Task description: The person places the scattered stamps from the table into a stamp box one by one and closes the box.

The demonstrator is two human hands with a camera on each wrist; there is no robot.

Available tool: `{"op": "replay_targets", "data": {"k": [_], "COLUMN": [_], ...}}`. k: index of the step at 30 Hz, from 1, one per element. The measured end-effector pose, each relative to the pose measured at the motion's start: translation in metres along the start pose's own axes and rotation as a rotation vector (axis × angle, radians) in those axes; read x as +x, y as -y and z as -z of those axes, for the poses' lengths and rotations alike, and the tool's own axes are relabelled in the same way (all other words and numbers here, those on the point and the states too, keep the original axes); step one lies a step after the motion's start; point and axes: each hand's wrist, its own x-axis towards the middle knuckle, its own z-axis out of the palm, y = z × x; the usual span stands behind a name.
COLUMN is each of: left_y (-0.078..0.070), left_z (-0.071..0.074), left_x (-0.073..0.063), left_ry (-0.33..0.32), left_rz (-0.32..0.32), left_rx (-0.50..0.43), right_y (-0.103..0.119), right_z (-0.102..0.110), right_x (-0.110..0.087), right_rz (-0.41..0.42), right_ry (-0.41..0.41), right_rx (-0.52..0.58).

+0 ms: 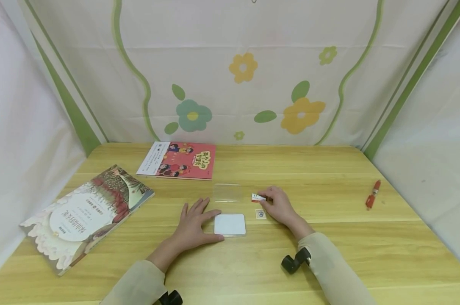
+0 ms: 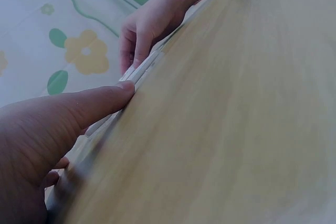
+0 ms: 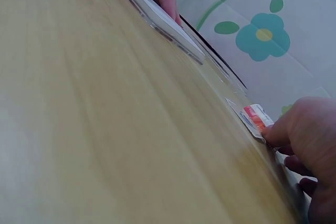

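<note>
Card-sized white pad [image 1: 230,224] in its clear holder lies flat on the wooden table [image 1: 329,262] in the head view, near the front centre, with the left hand [image 1: 193,226] laid beside it, fingers straight and spread, thumb touching its near left corner to steady it. The right hand [image 1: 277,205] pinches a small red-and-white sticker [image 1: 257,198] between thumb and fingertips, just right of a clear plastic sheet [image 1: 227,192] that lies behind the pad; a small square stamp-like label [image 1: 261,214] sits on the wood just under that hand. I judge the step in hand to be picking up the sticker, and the next move would call for a careful carry across to the pad while the left hand keeps it from sliding. Counted here: one pad, one clear sheet, two small labels, two books, namely a pink picture book [image 1: 178,159] at the back and a larger book with a red forest cover [image 1: 87,214] at the left, and one orange-red pen [image 1: 372,194] well apart at the right. In the left wrist view the thumb [image 2: 100,103] presses the pad's edge [image 2: 142,72], the right hand [image 2: 149,24] beyond. In the right wrist view the fingertips [image 3: 283,129] grip the sticker [image 3: 255,119], and the pad [image 3: 157,22] lies farther off under the left hand's fingers.
</note>
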Motion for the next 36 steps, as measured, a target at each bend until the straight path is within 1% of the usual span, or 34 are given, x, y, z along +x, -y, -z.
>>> {"op": "replay_targets", "data": {"k": [3,8,15,26,30,36], "left_y": [-0.0003,0.0002,0.0013,0.002,0.0022,0.0015], "left_z": [0.0003,-0.0001,-0.001,-0.0019,-0.0021,-0.0017], "left_x": [0.0,0.0003,0.0009,0.0007,0.0006,0.0007], "left_ry": [0.003,0.005,0.008,-0.003,-0.003,0.002], "left_rz": [0.003,0.006,0.006,-0.004,-0.004,0.002], "left_rx": [0.002,0.005,0.012,0.005,0.008,0.012], "right_y": [-0.0002,-0.0002,0.0003,-0.0007,-0.0012,-0.0001], "right_z": [0.0002,0.0003,0.0005,0.0,-0.0007,-0.0001], "right_x": [-0.0002,-0.0003,-0.0012,-0.0006,-0.0007,-0.001], "right_rz": [-0.001,0.018,0.019,0.07,0.064,0.023], "right_ry": [0.006,-0.007,-0.007,-0.022,-0.015,0.01], "right_rx": [-0.005,-0.011,-0.006,-0.022,-0.029,-0.023]}}
